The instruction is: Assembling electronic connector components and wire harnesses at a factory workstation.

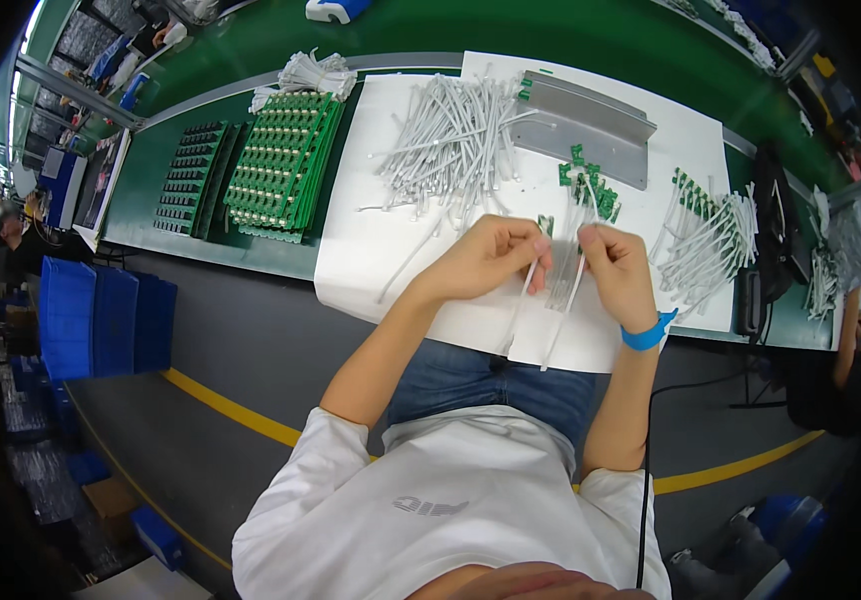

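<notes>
Your white shirt (421, 480) lies nearest, with a white sheet (351, 245) under your hands. Beyond your left hand (481, 260) spreads a heap of white cables (451, 140). Your left fingers curl and pinch one cable (521, 308); your right hand (619, 275) pinches a second cable (564, 315) between thumb and forefinger. Both cables' long axes run from your fingertips toward your body, near ends slanting left. Small green boards (606, 203) lie just beyond your right hand.

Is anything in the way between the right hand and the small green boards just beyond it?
Nothing visible blocks the right hand, which pinches a white cable, from the nearest small green boards; only a little white sheet shows between them.
</notes>
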Action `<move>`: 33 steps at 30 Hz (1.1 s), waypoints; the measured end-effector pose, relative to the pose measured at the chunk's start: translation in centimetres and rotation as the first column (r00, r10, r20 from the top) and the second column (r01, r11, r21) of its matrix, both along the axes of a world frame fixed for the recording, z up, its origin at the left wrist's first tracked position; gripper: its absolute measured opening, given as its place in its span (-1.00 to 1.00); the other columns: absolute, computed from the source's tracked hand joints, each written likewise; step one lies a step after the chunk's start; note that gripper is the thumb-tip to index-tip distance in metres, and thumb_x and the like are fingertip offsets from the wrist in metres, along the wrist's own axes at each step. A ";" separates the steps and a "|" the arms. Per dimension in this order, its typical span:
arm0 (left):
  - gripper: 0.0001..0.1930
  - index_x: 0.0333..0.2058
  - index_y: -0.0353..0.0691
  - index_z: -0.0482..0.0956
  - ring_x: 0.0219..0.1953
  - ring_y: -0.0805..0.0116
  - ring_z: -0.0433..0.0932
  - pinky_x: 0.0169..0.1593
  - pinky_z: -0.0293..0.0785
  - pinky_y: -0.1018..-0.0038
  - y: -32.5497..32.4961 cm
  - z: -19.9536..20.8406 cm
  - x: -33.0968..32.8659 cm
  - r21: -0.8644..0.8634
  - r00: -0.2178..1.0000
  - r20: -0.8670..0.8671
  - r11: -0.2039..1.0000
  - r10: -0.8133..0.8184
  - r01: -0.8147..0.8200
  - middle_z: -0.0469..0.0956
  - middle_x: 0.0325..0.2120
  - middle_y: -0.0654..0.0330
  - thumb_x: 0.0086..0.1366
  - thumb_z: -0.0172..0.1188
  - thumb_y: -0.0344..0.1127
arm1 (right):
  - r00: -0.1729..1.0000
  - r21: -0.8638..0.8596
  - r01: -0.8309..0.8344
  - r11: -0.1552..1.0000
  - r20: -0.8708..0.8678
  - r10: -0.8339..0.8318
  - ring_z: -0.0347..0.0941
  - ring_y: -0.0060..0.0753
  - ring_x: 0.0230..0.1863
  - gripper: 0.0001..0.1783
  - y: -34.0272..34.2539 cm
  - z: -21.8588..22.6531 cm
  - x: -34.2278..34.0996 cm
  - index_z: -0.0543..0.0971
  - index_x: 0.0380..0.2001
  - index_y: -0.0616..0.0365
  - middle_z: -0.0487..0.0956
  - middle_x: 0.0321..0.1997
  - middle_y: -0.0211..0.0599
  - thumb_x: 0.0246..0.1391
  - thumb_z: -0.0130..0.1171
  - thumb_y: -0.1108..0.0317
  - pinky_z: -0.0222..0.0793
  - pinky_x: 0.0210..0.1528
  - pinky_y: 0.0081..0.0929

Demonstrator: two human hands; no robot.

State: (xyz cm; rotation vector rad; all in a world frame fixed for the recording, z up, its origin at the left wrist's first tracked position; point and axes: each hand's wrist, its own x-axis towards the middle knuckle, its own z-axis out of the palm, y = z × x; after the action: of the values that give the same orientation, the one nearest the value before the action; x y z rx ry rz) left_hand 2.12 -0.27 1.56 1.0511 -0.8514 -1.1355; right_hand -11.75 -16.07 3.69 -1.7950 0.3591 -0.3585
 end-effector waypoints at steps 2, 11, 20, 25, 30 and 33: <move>-0.72 -0.38 -0.39 0.53 -0.50 0.47 0.53 -0.35 0.45 0.55 -0.9 1.0 0.1 0.035 0.993 0.062 0.995 0.096 -0.098 0.56 -0.52 0.20 0.43 0.00 -0.29 | 1.000 0.008 0.023 1.000 0.010 -0.023 0.10 -0.75 -0.58 -0.46 -0.5 1.0 0.2 0.39 -0.66 0.27 0.27 -0.69 -0.56 0.28 0.09 0.07 0.03 -0.54 -0.62; -0.64 -0.52 -0.39 0.61 -0.65 0.52 0.48 -0.52 0.36 0.54 -4.4 1.6 1.4 0.030 0.545 0.781 0.854 0.305 -0.520 0.54 -0.71 0.18 0.31 0.20 -0.18 | 0.922 0.266 -0.380 0.886 0.189 0.339 0.16 -0.71 -0.61 -0.43 0.0 2.4 -4.1 0.40 -0.66 0.27 0.34 -0.67 -0.48 0.30 0.04 0.02 0.07 -0.56 -0.63; -0.79 -0.22 -0.31 0.55 -0.29 -0.04 0.58 -0.28 0.50 0.20 -4.0 10.3 -3.0 -0.344 0.101 0.889 0.798 0.446 -0.495 0.60 -0.30 -0.04 0.18 0.21 -0.36 | 0.918 0.792 -0.140 0.594 0.329 -0.221 -0.08 -0.62 -0.69 -0.44 -1.1 -3.9 -6.9 0.23 -0.68 0.00 0.09 -0.73 -0.51 0.39 -0.24 -0.04 -0.12 -0.58 -0.58; -0.82 -0.38 -0.34 0.60 -0.29 0.13 0.58 -0.24 0.51 0.38 0.5 18.2 -13.3 -0.044 0.652 0.726 0.961 0.219 -0.274 0.58 -0.35 0.06 0.06 0.19 -0.35 | 0.894 0.688 -0.179 0.703 0.413 -0.175 -0.09 -0.61 -0.63 -0.48 -2.1 -4.9 -6.5 0.24 -0.65 0.05 0.08 -0.68 -0.52 0.40 -0.20 0.05 -0.15 -0.54 -0.53; -0.81 -0.37 -0.34 0.59 -0.30 0.13 0.58 -0.25 0.50 0.38 2.4 15.8 -14.2 0.014 0.701 0.678 0.949 0.223 -0.315 0.58 -0.36 0.07 0.06 0.19 -0.35 | 0.914 0.672 -0.147 0.726 0.373 -0.161 -0.11 -0.64 -0.65 -0.46 -2.2 -4.1 -6.5 0.27 -0.66 0.07 0.04 -0.73 -0.58 0.41 -0.23 0.05 -0.16 -0.56 -0.55; -0.81 -0.37 -0.34 0.59 -0.31 0.13 0.58 -0.25 0.50 0.38 3.1 15.3 -15.4 0.002 0.724 0.652 0.954 0.226 -0.300 0.58 -0.36 0.07 0.06 0.19 -0.35 | 0.925 0.661 -0.111 0.742 0.341 -0.166 -0.11 -0.66 -0.64 -0.48 -1.2 -3.1 -5.8 0.24 -0.66 0.05 0.07 -0.70 -0.58 0.40 -0.17 0.06 -0.16 -0.55 -0.56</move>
State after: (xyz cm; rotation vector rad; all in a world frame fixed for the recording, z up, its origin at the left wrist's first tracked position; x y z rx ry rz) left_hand -13.32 2.83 16.81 1.6495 -1.1368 -0.5608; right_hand -17.56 -17.29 0.64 -0.9697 0.1971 -0.5127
